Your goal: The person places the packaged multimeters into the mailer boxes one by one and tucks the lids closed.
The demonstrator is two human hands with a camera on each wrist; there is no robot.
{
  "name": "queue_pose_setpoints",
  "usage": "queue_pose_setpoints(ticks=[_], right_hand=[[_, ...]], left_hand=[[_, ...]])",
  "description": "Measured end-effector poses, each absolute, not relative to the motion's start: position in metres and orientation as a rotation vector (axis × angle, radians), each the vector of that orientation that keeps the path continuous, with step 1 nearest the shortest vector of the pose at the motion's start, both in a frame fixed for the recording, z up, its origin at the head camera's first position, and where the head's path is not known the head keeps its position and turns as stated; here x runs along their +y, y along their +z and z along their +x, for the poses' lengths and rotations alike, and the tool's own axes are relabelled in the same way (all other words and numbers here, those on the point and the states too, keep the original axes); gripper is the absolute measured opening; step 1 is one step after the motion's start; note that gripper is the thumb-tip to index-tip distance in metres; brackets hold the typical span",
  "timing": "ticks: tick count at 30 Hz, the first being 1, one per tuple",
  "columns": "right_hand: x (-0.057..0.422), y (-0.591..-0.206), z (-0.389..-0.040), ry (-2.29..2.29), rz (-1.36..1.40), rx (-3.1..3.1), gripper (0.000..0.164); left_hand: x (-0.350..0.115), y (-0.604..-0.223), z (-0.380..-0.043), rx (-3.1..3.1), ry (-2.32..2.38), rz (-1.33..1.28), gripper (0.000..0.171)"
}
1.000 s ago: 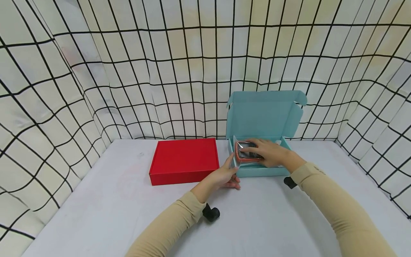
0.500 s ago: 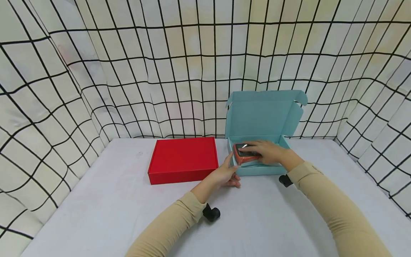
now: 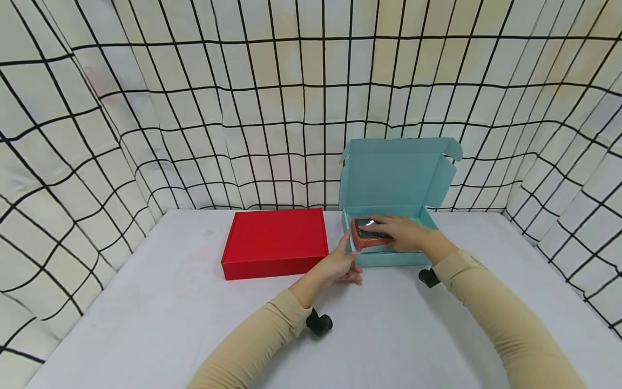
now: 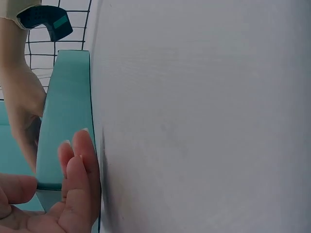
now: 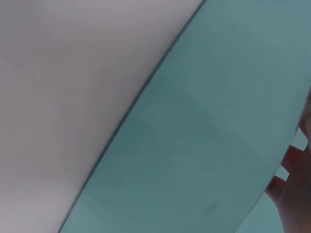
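A light-blue cardboard box [image 3: 393, 260] lies on the table with its lid [image 3: 393, 175] raised at the back. Inside, at its left end, is an orange-rimmed device [image 3: 360, 240] with a dark, glossy face. My right hand [image 3: 407, 233] reaches over the box and grips this device from above, its fingers across the dark face. My left hand [image 3: 337, 265] holds the box's front left corner. In the left wrist view, its thumb is at the rim and its fingers [image 4: 80, 170] lie along the outer front wall. The right wrist view mostly shows that wall, hiding the device.
To the left, a closed red box [image 3: 277, 240] sits close beside the light-blue one. White table cloth [image 3: 160, 324] extends in front and to the left. A white curtain with black grid lines [image 3: 291, 135] hangs behind the table and along both sides.
My right hand has brought the device slightly lower and to the left within the box. Clear plastic showed at its left side a second ago. My left hand keeps its hold on the corner.
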State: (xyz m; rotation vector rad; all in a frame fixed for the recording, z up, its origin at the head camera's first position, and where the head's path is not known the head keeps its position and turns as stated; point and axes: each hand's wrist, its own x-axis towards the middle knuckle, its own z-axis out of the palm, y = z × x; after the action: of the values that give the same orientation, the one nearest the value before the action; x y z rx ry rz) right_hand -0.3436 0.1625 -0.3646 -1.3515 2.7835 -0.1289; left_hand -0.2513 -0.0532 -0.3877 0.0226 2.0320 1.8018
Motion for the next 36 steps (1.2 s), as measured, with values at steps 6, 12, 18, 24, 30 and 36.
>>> queue_pose_setpoints(ticks=[6,12,18,24,30,36], right_hand=[[0.165,-0.360,-0.337,-0.190,-1.283,2.775,0.070],[0.177,-0.346,-0.332,-0.382,-1.328,2.790,0.060],[0.195,-0.337,-0.326,-0.435,-1.279,2.960,0.049],[0.218,-0.329,-0.325,-0.568,-1.070,3.272,0.039],[0.239,-0.331,-0.333,-1.023,-0.817,3.496,0.033],[0.249,-0.334,-0.342,-1.464,-0.479,3.409,0.039]], left_hand=[[-0.055,-0.387,-0.251,2.033,1.787,0.031,0.073],[-0.056,-0.377,-0.252,1.981,1.778,0.041,0.077],[-0.061,-0.359,-0.255,2.068,1.808,0.102,0.074],[-0.078,-0.342,-0.264,2.235,1.958,0.031,0.053],[-0.091,-0.340,-0.275,2.282,2.172,-0.012,0.049],[-0.094,-0.346,-0.287,2.325,2.250,-0.001,0.056]])
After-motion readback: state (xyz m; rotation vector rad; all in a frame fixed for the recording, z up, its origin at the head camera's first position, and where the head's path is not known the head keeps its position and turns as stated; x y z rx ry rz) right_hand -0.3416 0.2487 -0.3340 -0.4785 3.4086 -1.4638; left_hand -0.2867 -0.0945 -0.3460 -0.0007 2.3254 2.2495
